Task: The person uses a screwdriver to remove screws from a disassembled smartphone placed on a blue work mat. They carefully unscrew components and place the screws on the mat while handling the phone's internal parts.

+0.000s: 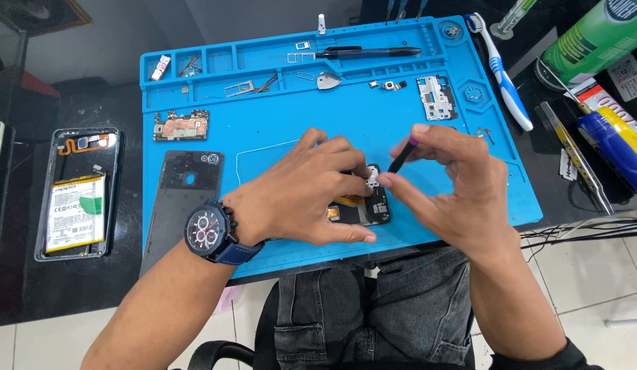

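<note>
My left hand (305, 192) rests on the blue work mat (277, 130) and pinches a small black circuit board (375, 205) with an orange flex strip. My right hand (449, 188) holds a thin black prying tool (401, 159), its tip touching the small board near my left fingertips. A dark wristwatch (207, 231) sits on my left wrist. Most of the small board is hidden under my hands.
On the mat lie a phone back cover (178, 199), a main board (181, 125), a metal shield (436, 97), a pen (366, 51) and small parts. An opened phone with battery (77, 195) lies left. A toothbrush (500, 72), green can (596, 38) and tweezers (575, 157) are right.
</note>
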